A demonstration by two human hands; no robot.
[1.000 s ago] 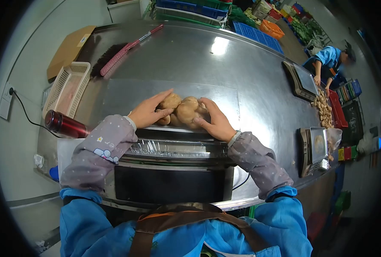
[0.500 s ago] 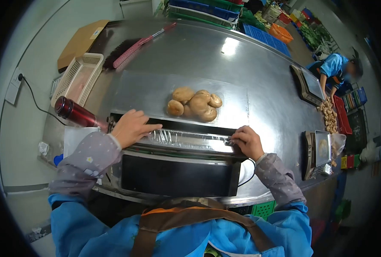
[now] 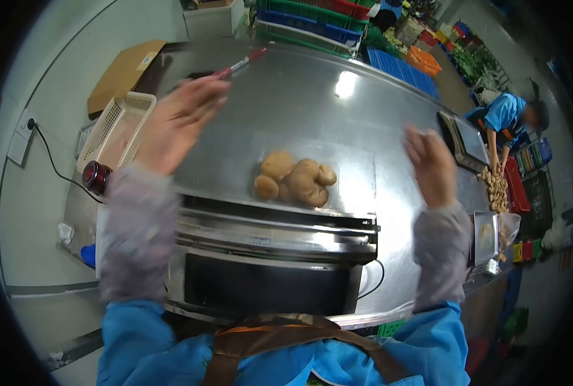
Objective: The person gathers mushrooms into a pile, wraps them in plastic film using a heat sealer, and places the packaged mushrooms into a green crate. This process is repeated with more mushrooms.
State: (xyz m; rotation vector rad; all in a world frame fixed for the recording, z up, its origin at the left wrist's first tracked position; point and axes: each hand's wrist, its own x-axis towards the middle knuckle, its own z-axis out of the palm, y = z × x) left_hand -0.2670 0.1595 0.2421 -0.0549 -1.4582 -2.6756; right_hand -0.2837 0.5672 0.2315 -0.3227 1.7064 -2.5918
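Observation:
Both hands are raised over the steel table (image 3: 260, 90), smeared by motion, with nothing visible in either. My left hand (image 3: 178, 125) is up at the left, fingers stretched out, in front of the brush's red handle (image 3: 244, 61). My right hand (image 3: 433, 167) is at the right with its fingers extended, left of the upper scale. Between them, lower down, lies a cluster of brown, rounded mushrooms (image 3: 305, 182). Just nearer to me stands a film-wrapping machine (image 3: 267, 283) with metal bars and a black front plate. Neither hand touches the machine or the mushrooms.
A cream basket (image 3: 146, 103), cardboard (image 3: 122, 74) and a dark red flask (image 3: 96, 178) are at the left. Two scales, an upper one (image 3: 470, 141) and a lower one (image 3: 486, 238), stand right. Beyond, a co-worker (image 3: 505, 116) reaches to a brown pile (image 3: 495, 190).
Both hands have left the wrapping machine's bar and film and moved up and away. The left is now over the table's left side, the right near the upper scale. The mushrooms stay on the table.

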